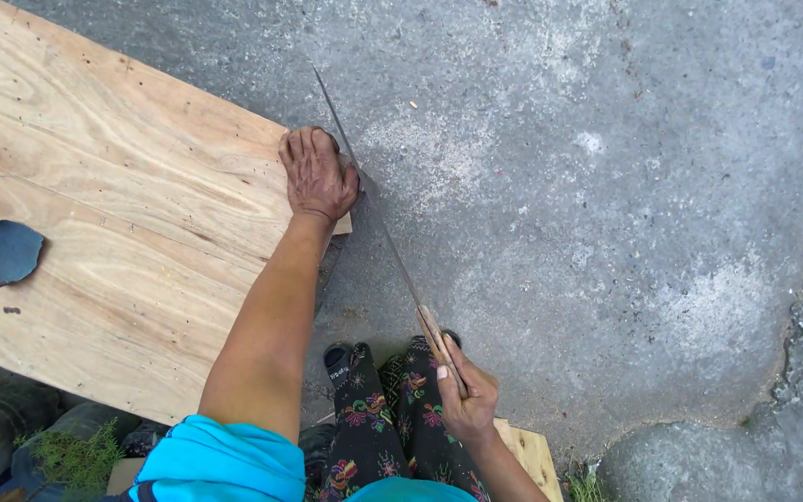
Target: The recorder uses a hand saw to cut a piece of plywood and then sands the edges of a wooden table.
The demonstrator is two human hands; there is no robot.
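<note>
Soft, even daylight; perhaps slight blur.

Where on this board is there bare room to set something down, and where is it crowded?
The plywood board is mostly bare between the dark flat shard near its left edge and the left hand pressing its right end. It is crowded at that right edge, where the saw held by the right hand runs beside the board.
</note>
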